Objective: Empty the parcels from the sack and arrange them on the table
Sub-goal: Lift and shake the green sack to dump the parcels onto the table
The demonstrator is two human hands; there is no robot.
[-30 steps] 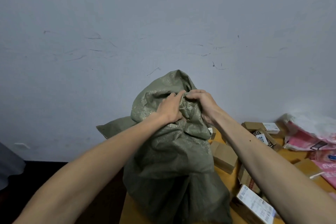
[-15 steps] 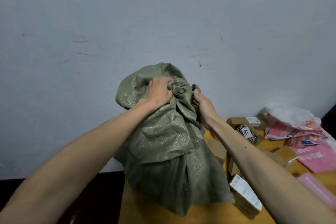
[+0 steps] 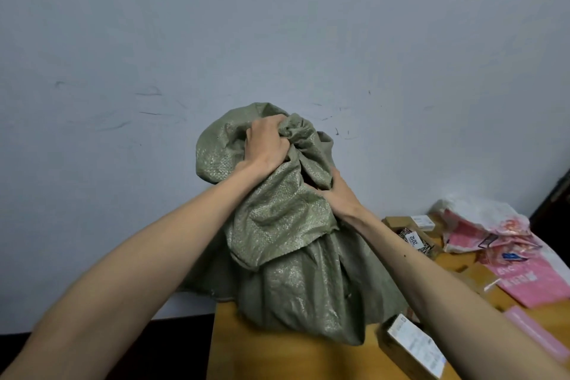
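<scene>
A green woven sack (image 3: pixel 287 256) hangs upside down over the left part of the wooden table (image 3: pixel 277 358), its lower end spread on the tabletop. My left hand (image 3: pixel 266 146) grips a bunch of fabric at the sack's top. My right hand (image 3: pixel 340 194) grips the sack lower on its right side. Cardboard parcels lie to the right: one with a white label (image 3: pixel 411 344) at the sack's foot, another with a label (image 3: pixel 411 236) behind my right forearm. The sack hides whatever is under it.
Pink and white plastic mailers (image 3: pixel 493 244) are piled at the table's right. A flat cardboard box (image 3: pixel 476 276) lies between them and my right arm. The grey wall (image 3: pixel 216 40) stands right behind the table. The table's left edge drops to dark floor (image 3: pixel 172 348).
My right hand has slid down from the top of the sack to its right side. My left hand keeps its hold at the top. The view has turned slightly right.
</scene>
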